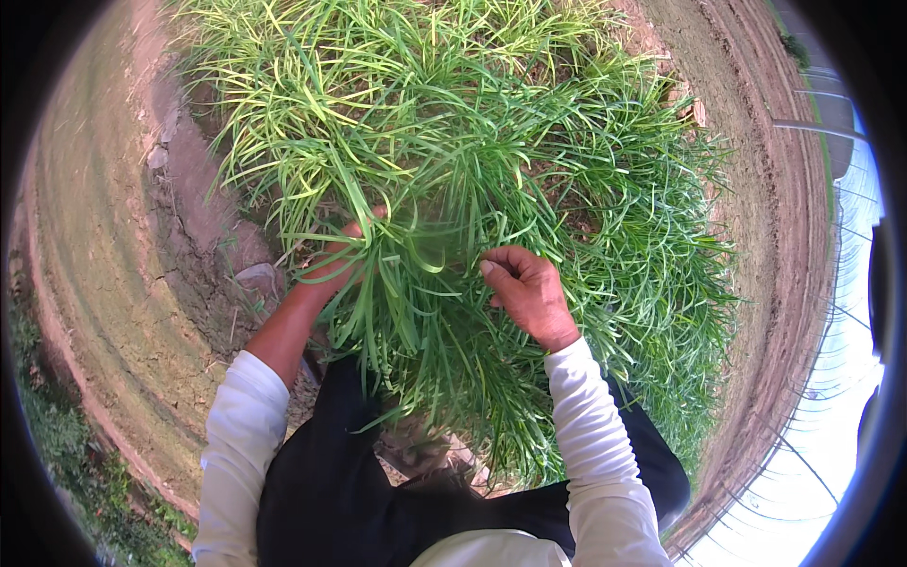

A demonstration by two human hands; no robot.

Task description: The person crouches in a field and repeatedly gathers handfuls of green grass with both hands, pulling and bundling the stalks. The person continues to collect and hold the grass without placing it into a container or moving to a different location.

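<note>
Long, flat green leaves, like garlic chives, grow thickly before me. My left hand is among them at left of centre, partly covered by blades. A loose bunch of leaves fans out and droops from this hand, which appears closed around it; most of the fingers are hidden. To the right, my right hand is held over the foliage with curled fingers and the thumb close to the index finger. Whether a blade is pinched there is not clear. Between both hands the leaves are blurred.
Dry, cracked soil runs along the left of the plants, with a pale stone near my left forearm. Bare tilled ground curves along the right, beside a plastic-covered hoop structure. My dark-trousered legs flank the nearest leaves.
</note>
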